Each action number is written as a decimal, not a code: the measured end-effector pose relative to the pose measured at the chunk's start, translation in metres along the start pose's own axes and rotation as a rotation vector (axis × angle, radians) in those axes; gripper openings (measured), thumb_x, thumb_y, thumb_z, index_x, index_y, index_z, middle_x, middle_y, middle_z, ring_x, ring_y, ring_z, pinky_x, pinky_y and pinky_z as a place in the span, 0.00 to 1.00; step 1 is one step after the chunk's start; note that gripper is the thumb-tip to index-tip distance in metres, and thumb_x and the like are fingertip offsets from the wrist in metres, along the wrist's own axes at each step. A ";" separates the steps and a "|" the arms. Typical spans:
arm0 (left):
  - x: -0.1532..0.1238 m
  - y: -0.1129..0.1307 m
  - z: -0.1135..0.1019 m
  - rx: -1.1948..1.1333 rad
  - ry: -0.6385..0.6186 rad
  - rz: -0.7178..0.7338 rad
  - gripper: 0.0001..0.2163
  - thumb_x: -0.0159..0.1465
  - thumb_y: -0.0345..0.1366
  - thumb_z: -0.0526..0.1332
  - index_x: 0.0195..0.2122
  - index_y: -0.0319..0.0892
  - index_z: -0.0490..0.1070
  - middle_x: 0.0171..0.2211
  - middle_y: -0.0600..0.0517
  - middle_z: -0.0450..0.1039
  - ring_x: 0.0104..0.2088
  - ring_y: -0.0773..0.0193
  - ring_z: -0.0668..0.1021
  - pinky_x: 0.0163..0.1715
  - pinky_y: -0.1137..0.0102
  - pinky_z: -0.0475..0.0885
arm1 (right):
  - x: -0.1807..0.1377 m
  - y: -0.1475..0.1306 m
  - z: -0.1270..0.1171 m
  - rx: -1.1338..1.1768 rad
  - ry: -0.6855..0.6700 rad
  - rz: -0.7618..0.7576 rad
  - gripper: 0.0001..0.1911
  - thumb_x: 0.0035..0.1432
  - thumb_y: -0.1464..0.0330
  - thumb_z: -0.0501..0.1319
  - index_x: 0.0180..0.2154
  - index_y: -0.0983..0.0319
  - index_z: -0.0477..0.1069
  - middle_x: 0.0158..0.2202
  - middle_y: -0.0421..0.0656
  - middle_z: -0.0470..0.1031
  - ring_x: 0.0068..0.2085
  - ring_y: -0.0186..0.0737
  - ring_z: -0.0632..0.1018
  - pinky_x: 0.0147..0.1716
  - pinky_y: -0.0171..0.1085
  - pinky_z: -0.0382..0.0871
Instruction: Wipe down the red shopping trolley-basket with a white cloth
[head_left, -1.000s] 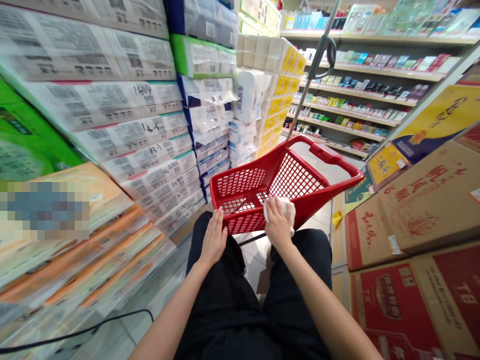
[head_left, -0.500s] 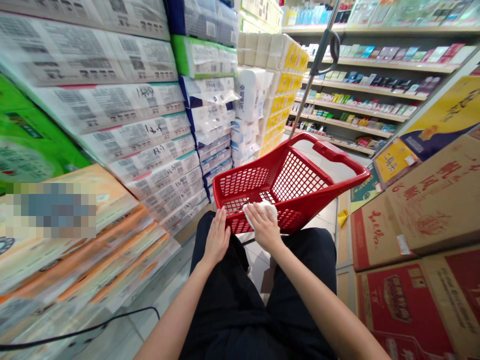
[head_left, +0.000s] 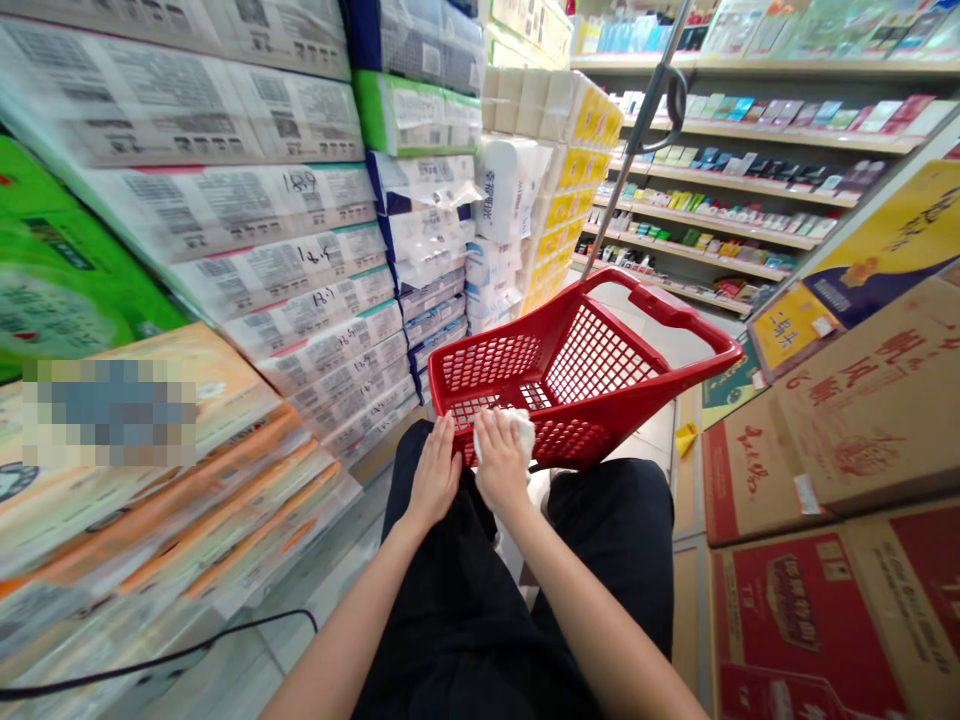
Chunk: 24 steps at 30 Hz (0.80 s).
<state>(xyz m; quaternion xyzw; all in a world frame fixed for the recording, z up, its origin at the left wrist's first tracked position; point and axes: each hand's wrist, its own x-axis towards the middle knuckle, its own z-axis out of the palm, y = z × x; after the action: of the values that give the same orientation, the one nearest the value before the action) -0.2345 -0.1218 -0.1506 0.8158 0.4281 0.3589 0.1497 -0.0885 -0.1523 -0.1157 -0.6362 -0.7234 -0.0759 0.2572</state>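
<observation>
A red plastic shopping basket (head_left: 600, 435) with a perforated wall stands tilted in front of my knees, its handle raised at the far right. My left hand (head_left: 436, 472) lies on the near left corner of the basket, fingers stretched out and close together. With my right hand (head_left: 501, 462) I press a folded white cloth (head_left: 525, 432) against the near rim and wall, just right of my left hand. The fingers lie over the cloth and hide part of it. Nothing shows inside the basket except its grid floor.
Tall stacks of wrapped tissue packs (head_left: 300, 255) rise on the left, beside orange packs (head_left: 247, 470). Cardboard boxes (head_left: 862, 400) line the right. Behind the basket are a slanted metal pole (head_left: 615, 200) and stocked shelves (head_left: 750, 180). A black cable (head_left: 225, 632) runs at lower left.
My right hand has slid left along the basket's near rim with the white cloth, closer to my left hand. The left hand stays at the corner. The view has shifted slightly.
</observation>
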 end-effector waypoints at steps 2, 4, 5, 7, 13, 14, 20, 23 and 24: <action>-0.001 -0.002 -0.001 0.004 -0.017 0.017 0.29 0.71 0.35 0.45 0.70 0.47 0.35 0.71 0.46 0.43 0.70 0.56 0.48 0.66 0.51 0.51 | 0.000 -0.021 0.007 0.021 -0.025 -0.065 0.30 0.62 0.73 0.50 0.66 0.64 0.54 0.68 0.45 0.57 0.69 0.44 0.52 0.68 0.48 0.41; -0.001 -0.003 -0.002 -0.002 -0.025 0.015 0.29 0.70 0.35 0.46 0.70 0.48 0.35 0.71 0.46 0.44 0.70 0.56 0.48 0.66 0.50 0.51 | -0.002 -0.024 0.005 0.015 -0.043 -0.127 0.30 0.63 0.73 0.50 0.66 0.62 0.53 0.67 0.44 0.58 0.69 0.42 0.53 0.67 0.47 0.41; -0.001 -0.002 -0.002 -0.007 -0.023 0.008 0.29 0.70 0.34 0.45 0.70 0.48 0.35 0.71 0.47 0.44 0.70 0.56 0.48 0.66 0.50 0.51 | -0.003 -0.019 0.002 0.006 -0.051 -0.157 0.30 0.63 0.73 0.50 0.67 0.61 0.52 0.67 0.44 0.58 0.69 0.41 0.53 0.67 0.47 0.41; 0.000 0.000 -0.003 -0.014 -0.012 -0.005 0.29 0.70 0.33 0.45 0.70 0.49 0.36 0.71 0.48 0.44 0.70 0.57 0.49 0.66 0.50 0.51 | -0.004 0.000 -0.010 -0.018 -0.068 -0.201 0.31 0.63 0.73 0.50 0.67 0.58 0.52 0.67 0.41 0.59 0.69 0.40 0.53 0.68 0.47 0.39; 0.001 0.004 -0.003 -0.003 -0.013 -0.026 0.29 0.70 0.32 0.45 0.70 0.48 0.35 0.71 0.48 0.44 0.70 0.57 0.48 0.67 0.51 0.51 | -0.010 0.100 -0.059 -0.174 -0.003 -0.036 0.34 0.58 0.77 0.49 0.66 0.58 0.55 0.65 0.42 0.62 0.68 0.42 0.56 0.68 0.50 0.36; 0.001 0.004 -0.003 -0.005 -0.012 -0.025 0.29 0.70 0.32 0.45 0.70 0.48 0.35 0.71 0.48 0.44 0.70 0.57 0.48 0.67 0.51 0.51 | -0.011 0.113 -0.065 -0.204 0.019 0.001 0.34 0.57 0.77 0.50 0.65 0.57 0.56 0.65 0.42 0.62 0.68 0.43 0.57 0.67 0.51 0.36; 0.001 0.001 -0.003 -0.022 -0.015 -0.009 0.30 0.70 0.31 0.46 0.70 0.49 0.34 0.71 0.47 0.44 0.70 0.56 0.48 0.67 0.50 0.51 | -0.006 0.103 -0.054 -0.150 0.132 0.193 0.34 0.54 0.77 0.50 0.63 0.60 0.60 0.64 0.44 0.64 0.68 0.46 0.55 0.67 0.53 0.40; 0.001 0.000 -0.003 -0.010 -0.020 -0.006 0.30 0.70 0.31 0.45 0.70 0.48 0.34 0.71 0.46 0.43 0.70 0.56 0.48 0.67 0.50 0.50 | 0.000 0.049 -0.025 -0.038 0.095 0.133 0.31 0.56 0.76 0.51 0.62 0.63 0.61 0.63 0.45 0.66 0.68 0.48 0.55 0.67 0.51 0.41; 0.001 -0.001 -0.003 -0.006 -0.022 -0.004 0.30 0.70 0.32 0.45 0.70 0.48 0.34 0.71 0.47 0.43 0.70 0.56 0.48 0.67 0.50 0.51 | 0.001 0.030 -0.016 -0.012 0.067 0.087 0.30 0.57 0.75 0.51 0.62 0.63 0.61 0.63 0.45 0.66 0.68 0.48 0.55 0.67 0.51 0.40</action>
<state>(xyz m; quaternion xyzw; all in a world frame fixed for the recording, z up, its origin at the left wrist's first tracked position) -0.2366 -0.1208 -0.1481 0.8184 0.4269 0.3510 0.1576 -0.0556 -0.1529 -0.1077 -0.6659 -0.6856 -0.0902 0.2802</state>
